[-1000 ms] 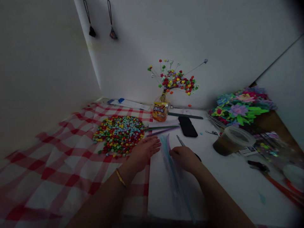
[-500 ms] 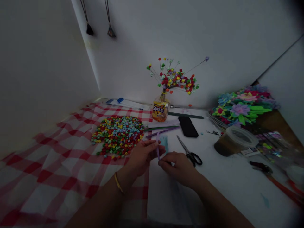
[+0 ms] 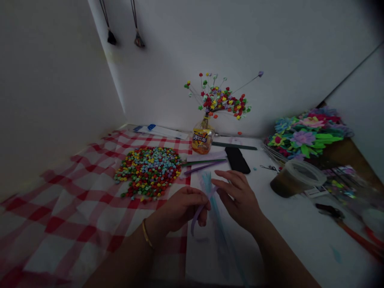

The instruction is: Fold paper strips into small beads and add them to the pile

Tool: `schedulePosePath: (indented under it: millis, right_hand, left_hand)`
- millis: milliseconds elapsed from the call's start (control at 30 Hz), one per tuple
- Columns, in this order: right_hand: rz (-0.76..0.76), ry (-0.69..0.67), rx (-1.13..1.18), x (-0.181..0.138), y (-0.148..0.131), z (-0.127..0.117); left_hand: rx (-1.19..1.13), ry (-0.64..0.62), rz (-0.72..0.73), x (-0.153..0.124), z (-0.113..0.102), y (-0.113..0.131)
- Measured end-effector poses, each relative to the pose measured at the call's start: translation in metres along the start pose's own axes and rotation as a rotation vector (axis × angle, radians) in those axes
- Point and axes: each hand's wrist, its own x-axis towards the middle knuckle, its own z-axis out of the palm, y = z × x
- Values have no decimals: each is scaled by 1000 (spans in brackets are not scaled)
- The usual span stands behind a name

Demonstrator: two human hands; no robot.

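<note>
My left hand (image 3: 183, 208) is closed in a pinch on a thin purple paper strip (image 3: 199, 212) that curls down from my fingers. My right hand (image 3: 238, 198) is beside it, fingers spread, with its thumb and forefinger touching the upper end of the same strip. Both hands hover over a bundle of pale blue and purple paper strips (image 3: 217, 228) lying on a white sheet (image 3: 199, 256). A heap of small folded paper stars (image 3: 148, 170) in several colours lies on the red checked cloth (image 3: 69, 208) just left of my hands.
A bottle (image 3: 202, 138) holding wire stems with coloured stars stands at the back. A black phone (image 3: 237, 160), a brown lidded tub (image 3: 292, 178), paper flowers (image 3: 306, 134) and a red-handled tool (image 3: 345, 224) lie to the right. Walls close in the left and the back.
My hands lifted one purple strip off the bundle. The left hand now pinches it lower and nearer me, and the right hand has opened its fingers, covering the scissors.
</note>
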Motion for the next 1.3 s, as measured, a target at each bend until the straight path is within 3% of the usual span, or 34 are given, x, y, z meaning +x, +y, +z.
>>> schedulePosePath:
  millis: [133,400,500,600,733,900,1033,1200,1300]
  right_hand:
    - [-35,-109,-7,0,2,1]
    - [233,4,-101,2,1,4]
    - [212,-98,-47,2,-3,8]
    - [148,-282,59,5,-11,10]
    - [171,-436,180,7,-22,7]
    - [376,-402,266,5,-22,3]
    - [580,-376,331,5,-18,2]
    - [785,-426,560,5,-16,3]
    - [804,-345,758,4,-13,3]
  left_hand:
    - [-4,12,6,-1,0,1]
    - [-68,71,113,-1,1,2]
    - [-94,104,197,2,1,2]
    - [-85,158,235,4,1,2]
    - [104,237,236,7,3,3]
    - [507,336,219,9,2,-2]
    - [697,241,196,8,2,-8]
    - [813,186,226,4,7,-5]
    - [703,169,200,5,7,-5]
